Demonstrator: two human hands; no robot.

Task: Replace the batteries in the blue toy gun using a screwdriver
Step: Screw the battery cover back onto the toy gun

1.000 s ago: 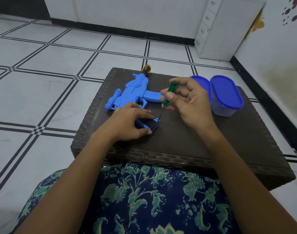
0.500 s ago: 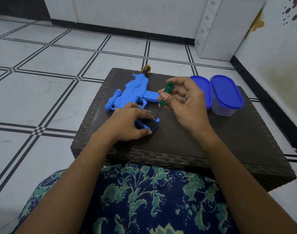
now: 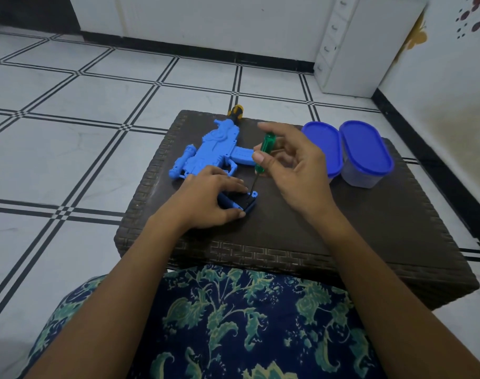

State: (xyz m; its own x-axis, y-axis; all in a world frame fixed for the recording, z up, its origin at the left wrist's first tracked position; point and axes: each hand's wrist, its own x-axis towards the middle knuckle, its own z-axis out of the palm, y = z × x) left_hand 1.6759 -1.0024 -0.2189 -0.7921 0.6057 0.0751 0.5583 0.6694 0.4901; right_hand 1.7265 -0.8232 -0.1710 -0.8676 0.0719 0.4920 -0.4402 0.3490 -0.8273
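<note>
Right hand (image 3: 296, 170): thumb and fingertips pinch the green screwdriver (image 3: 264, 151), other fingers loose. The shaft slants down and to the left, with its tip on the right end of the dark blue battery part (image 3: 249, 205), just below that hand. Left hand (image 3: 208, 198) grips the part against the wicker table (image 3: 342, 228), thumb on the near side and fingers over the far. The part's long axis runs left to right. The blue toy gun (image 3: 214, 154) lies just beyond the left hand.
</note>
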